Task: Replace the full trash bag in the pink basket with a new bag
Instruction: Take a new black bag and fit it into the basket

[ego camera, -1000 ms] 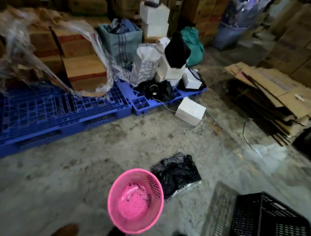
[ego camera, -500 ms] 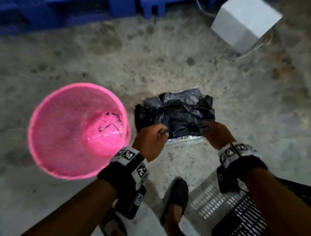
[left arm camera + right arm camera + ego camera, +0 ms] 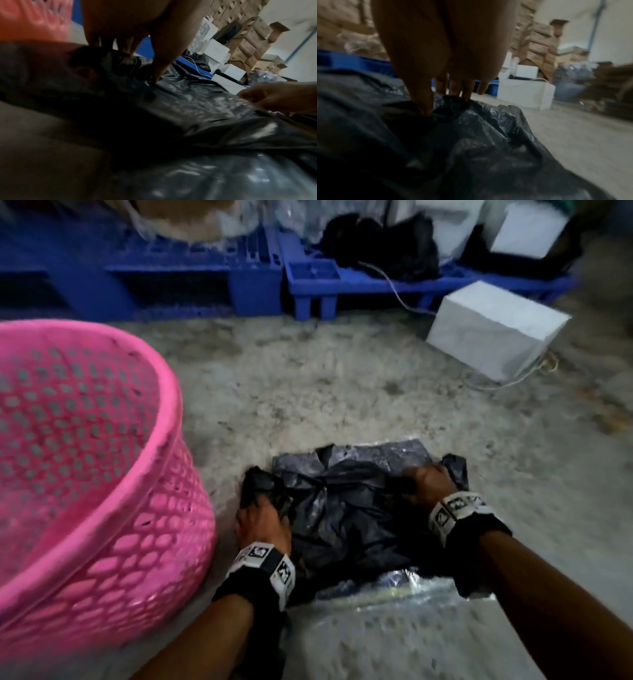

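A black plastic trash bag (image 3: 346, 508) lies crumpled on the concrete floor, partly over a clear plastic pack (image 3: 394, 587). My left hand (image 3: 262, 517) pinches the bag's left edge, thumb and fingers pressed into the plastic (image 3: 154, 75). My right hand (image 3: 424, 484) pinches its right edge (image 3: 433, 106). The pink mesh basket (image 3: 102, 508) stands just left of the bag, close to my left hand, with no bag inside that I can see.
Blue plastic pallets (image 3: 205, 282) run along the back, carrying dark bags and white boxes. A white box (image 3: 493, 330) with a cord sits on the floor at the back right. Stacked cardboard boxes (image 3: 537, 39) rise further off.
The view has dropped closer to the floor. Both hands have moved from the bag's near edge to its left and right sides and now pinch it.
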{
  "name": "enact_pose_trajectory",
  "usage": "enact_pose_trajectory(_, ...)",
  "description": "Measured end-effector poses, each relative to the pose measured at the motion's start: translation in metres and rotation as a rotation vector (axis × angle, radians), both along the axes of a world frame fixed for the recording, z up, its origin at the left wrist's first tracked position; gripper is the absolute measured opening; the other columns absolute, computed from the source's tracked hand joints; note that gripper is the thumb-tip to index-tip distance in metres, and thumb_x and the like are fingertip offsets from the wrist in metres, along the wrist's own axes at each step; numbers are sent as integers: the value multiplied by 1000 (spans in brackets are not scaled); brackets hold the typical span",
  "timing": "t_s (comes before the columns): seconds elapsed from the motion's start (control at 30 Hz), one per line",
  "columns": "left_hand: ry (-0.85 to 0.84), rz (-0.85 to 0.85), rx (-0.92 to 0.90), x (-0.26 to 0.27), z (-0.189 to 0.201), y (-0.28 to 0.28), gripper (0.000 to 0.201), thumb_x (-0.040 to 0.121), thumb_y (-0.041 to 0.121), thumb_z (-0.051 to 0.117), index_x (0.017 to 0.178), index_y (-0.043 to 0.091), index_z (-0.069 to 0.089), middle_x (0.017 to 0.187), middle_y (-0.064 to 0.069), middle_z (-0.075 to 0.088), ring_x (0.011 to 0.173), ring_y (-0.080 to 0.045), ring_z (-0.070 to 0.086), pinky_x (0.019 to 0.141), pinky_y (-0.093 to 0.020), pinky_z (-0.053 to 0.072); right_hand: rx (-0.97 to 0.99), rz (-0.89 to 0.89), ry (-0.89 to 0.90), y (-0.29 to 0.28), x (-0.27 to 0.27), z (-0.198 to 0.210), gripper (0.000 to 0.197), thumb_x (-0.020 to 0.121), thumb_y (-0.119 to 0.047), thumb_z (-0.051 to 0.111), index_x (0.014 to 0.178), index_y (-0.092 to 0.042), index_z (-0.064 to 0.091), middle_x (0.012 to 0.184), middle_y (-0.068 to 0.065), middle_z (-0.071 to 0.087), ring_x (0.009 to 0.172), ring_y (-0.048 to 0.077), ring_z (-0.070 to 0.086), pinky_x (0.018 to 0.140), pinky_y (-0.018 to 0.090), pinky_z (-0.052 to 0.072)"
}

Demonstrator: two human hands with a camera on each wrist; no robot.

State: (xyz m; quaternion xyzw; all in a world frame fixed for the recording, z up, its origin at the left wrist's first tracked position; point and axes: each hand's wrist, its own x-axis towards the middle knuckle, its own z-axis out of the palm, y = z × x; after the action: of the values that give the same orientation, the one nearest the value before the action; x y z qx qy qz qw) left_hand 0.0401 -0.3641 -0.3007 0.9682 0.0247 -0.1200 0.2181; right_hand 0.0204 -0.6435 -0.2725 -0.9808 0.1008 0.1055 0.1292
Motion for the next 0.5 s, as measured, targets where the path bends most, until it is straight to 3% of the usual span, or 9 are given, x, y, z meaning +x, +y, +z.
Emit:
enact_pose_trajectory(0.1,-138,-136,-10,1,13,10,20,79,20,57,95,12,65,104,-19,68,102,-40,57,89,-46,48,-43,66,-158,2,-6,20,18,72,-13,68,90,-8,69,95,24,72,96,40,65,91,40,44)
enact_pose_trajectory(0.23,-377,-171,-122,-3,76,2,15,77,16,58,87,9,66,94,-21,67,92,-42,59,81,-47,49,-69,38,-231,1,-17,90,17,79,-18,61,95,-11,62,88,23,69,84,39,65,70,40,50)
enact_pose_trajectory(0.37,-640,-208,-518,-9,175,-22,12,87,14,52,91,3,57,88,-25,67,85,-42,62,72,-38,38,-34,142,-426,3,-14,192,7,80,-12,63,85,-9,60,79,16,66,73,31,63,63,33,42)
enact_pose_trajectory(0.43,-632,-227,-703,-15,225,-26,15,89,18,54,101,10,51,91,-15,66,86,-36,61,65,-25,41,69,173,-544,18,-16,246,7,81,-6,63,83,-10,58,77,9,63,66,17,60,63,27,40)
enact_pose_trajectory(0.47,-575,-259,-777,-18,248,-27,24,87,21,57,108,15,48,93,-6,63,86,-28,60,61,-15,41,151,196,-578,31,-20,271,12,81,-2,62,82,-12,56,74,7,61,61,7,56,60,23,41)
enact_pose_trajectory(0.5,-513,-304,-830,-21,273,-27,38,83,24,64,115,20,43,99,2,58,88,-18,57,65,-10,41,238,236,-596,47,-25,298,16,82,1,61,82,-13,52,71,8,60,57,3,52,56,19,40)
